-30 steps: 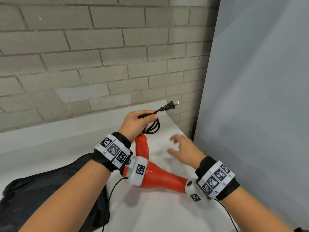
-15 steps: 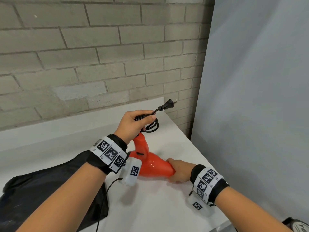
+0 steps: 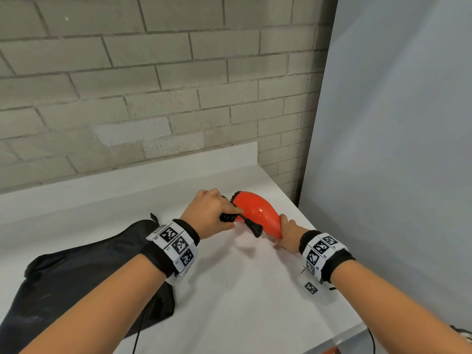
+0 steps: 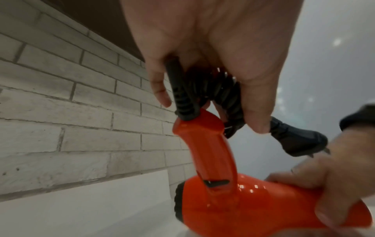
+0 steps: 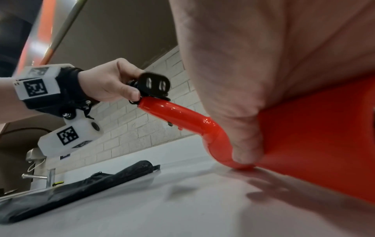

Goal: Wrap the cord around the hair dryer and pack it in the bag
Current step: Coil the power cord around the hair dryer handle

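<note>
Wrist views reveal left hand (image 4: 202,48) clutching coiled cord (image 4: 223,94), right hand (image 5: 274,64) grasping hair dryer (image 5: 314,141).

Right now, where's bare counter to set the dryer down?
Bare counter lies between the black bag and the right edge, near the person. Another strip runs behind the bag along the backsplash. Crowded: the far right corner, both hands on the hair dryer.

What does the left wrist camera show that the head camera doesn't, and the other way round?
Only the left wrist view shows the curved orange handle with its dark slot, and the ribbed strain relief where the black coiled cord joins it. Only the head view shows the flat black fabric bag lying on the white table. Both show the left hand gripping the cord, the right hand holding the glossy orange hair dryer, and the black plug.
</note>
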Available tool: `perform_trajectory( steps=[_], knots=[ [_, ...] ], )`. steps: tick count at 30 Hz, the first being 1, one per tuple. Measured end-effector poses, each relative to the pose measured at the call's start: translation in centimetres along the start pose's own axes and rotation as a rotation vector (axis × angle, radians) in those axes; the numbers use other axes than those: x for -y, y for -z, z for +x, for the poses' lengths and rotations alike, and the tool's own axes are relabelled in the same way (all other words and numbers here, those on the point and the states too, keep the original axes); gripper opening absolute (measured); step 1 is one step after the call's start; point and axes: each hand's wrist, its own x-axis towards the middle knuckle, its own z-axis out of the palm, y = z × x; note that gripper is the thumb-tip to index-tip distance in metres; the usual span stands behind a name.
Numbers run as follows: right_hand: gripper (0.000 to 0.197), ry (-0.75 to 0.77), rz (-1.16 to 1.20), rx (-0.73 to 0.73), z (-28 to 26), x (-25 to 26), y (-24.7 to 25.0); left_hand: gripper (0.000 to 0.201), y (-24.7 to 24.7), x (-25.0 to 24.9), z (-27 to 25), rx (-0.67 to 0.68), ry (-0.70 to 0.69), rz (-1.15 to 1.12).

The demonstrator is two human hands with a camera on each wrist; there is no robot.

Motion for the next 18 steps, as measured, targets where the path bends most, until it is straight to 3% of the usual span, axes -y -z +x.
perform_trajectory(
  steps=[7,10,15,18],
  knots=[
    [0.072,-0.089,-0.046,-0.017,1.1,-0.2,0.0,0.052,-2.5,1.2,-0.2,0.160,-0.024,0.043],
    [0.074,-0.080,-0.080,0.026,1.1,-0.6,0.4,0.050,-3.7,2.3,-1.2,0.154,-0.013,-0.034],
    [0.079,-0.079,-0.085,0.049,1.6,-0.7,0.2,0.045,-4.8,3.5,-1.8,0.165,0.120,-0.133],
    [0.082,-0.103,-0.081,0.051,2.0,-0.6,0.3,0.046,-4.9,3.7,-1.8,0.191,0.048,-0.158]
  ],
)
